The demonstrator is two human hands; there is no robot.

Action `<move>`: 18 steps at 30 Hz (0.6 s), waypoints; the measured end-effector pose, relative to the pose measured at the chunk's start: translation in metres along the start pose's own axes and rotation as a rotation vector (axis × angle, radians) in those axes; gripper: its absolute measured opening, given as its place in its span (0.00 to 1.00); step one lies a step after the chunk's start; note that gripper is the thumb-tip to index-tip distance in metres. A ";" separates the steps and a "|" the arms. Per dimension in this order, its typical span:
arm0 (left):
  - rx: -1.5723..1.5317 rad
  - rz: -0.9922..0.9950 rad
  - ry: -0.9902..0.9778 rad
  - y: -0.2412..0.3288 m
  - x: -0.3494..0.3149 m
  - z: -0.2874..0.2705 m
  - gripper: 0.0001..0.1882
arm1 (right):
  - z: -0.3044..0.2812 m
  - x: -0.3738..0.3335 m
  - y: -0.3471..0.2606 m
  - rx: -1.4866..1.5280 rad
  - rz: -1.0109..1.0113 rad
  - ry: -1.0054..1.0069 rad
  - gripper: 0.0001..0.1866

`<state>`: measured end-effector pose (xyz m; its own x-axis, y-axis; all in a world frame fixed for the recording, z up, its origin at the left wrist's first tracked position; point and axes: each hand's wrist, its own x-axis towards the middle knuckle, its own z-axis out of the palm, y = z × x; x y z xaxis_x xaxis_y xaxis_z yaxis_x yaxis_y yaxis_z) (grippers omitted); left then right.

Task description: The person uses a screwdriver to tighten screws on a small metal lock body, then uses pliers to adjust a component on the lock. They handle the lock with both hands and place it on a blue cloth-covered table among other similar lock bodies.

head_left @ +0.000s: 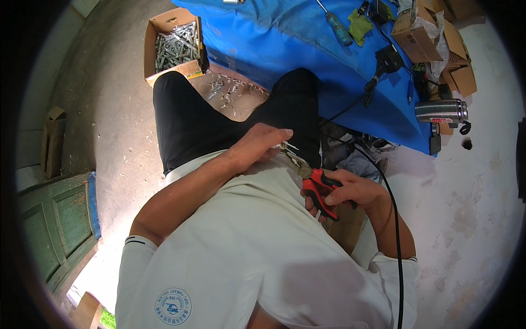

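My right hand (353,189) is wrapped round pliers (305,173) with red and black handles, the jaws pointing up and left toward my left hand. The pliers' handles stand somewhat apart. In front of my lap, my left hand (257,143) is closed, thumb and fingers pinching a small, thin whitish metal piece (286,147) whose exact kind I cannot make out. The piece sticks out toward the pliers' jaws; whether the jaws grip it is too small to tell. Part of my left fingers is hidden behind the hand.
Ahead on the left stands a cardboard box (149,52) of many slim metal pieces, with scraps (233,90) on the floor nearby. A blue-covered table (246,33) carries a screwdriver (339,30). A steel flask (438,111) lies right. A black cable (392,203) crosses my right arm.
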<state>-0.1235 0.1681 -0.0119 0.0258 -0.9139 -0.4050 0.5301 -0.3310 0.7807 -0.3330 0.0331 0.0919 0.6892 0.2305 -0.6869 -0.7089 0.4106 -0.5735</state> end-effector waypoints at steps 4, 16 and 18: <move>-0.056 -0.027 -0.028 0.001 0.000 -0.003 0.22 | -0.006 -0.001 0.007 -0.066 -0.027 0.043 0.28; -0.105 -0.030 -0.042 -0.001 0.001 -0.006 0.21 | 0.009 -0.009 -0.007 -0.003 0.053 0.121 0.28; -0.103 -0.030 -0.044 -0.001 0.001 -0.005 0.21 | 0.008 -0.012 -0.007 0.013 0.059 0.115 0.29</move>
<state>-0.1194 0.1683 -0.0154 -0.0279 -0.9140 -0.4047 0.6142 -0.3351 0.7145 -0.3348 0.0344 0.1074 0.6244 0.1520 -0.7662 -0.7449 0.4111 -0.5255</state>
